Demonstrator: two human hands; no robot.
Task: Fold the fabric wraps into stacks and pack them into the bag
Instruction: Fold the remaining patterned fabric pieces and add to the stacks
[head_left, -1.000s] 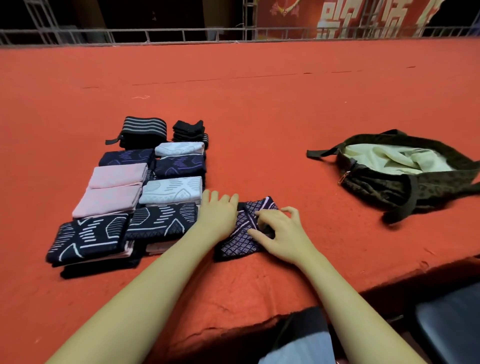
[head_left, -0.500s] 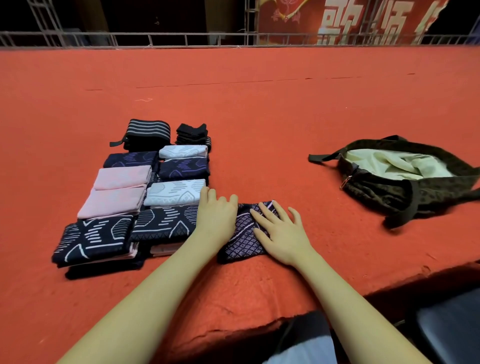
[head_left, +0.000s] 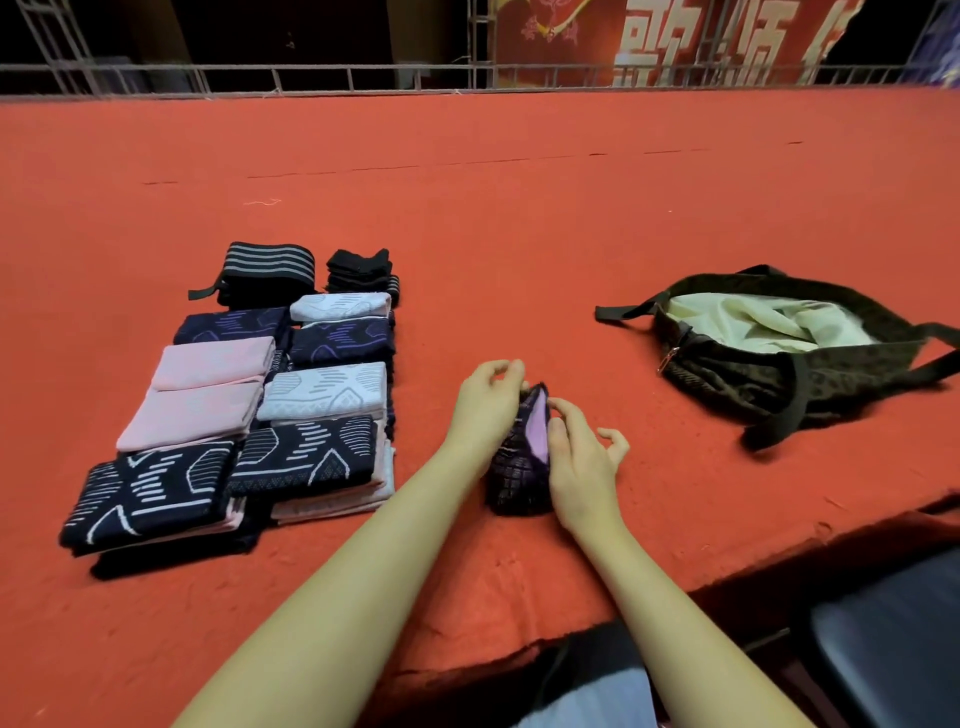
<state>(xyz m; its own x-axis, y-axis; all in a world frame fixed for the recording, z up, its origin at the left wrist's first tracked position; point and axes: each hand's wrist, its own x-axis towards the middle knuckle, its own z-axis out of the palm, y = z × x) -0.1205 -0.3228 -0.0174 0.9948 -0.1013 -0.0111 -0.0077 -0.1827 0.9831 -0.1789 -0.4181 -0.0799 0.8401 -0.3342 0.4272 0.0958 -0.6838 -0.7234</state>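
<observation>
Both hands, flat on the purple-checked wrap (head_left: 519, 467) half a second ago, have since lifted it off the cloth and stood it on edge, so that its pale lilac inner face now shows. Left hand (head_left: 485, 402): fingers curled, pinching the wrap's upper far corner. Right hand (head_left: 582, 457): thumb and forefinger pinching the lilac edge, remaining fingers spread loosely to the right. Wrap's lower end rests on the red cloth (head_left: 519, 208), near the front edge, between the stacks and the bag. Folded stacks, left of the hands, set in two close columns: black-and-white patterned wrap (head_left: 150, 493) nearest, lying on a pink layer; a second black-and-white wrap (head_left: 306, 452) just beside it; two pink wraps (head_left: 202, 395) behind; a white patterned wrap (head_left: 327, 389); two navy wraps with purple marks (head_left: 343, 340); a smaller white wrap (head_left: 340, 305); at the far end a black wrap with grey stripes (head_left: 267, 265) and a small black pile (head_left: 361, 270). Bag (head_left: 789, 374): dark, patterned, lying open well to the right with cream lining showing (straps trailing on the cloth on either side). Beyond the cloth: metal railing (head_left: 363, 73) and red banner with pale lettering (head_left: 675, 47).
</observation>
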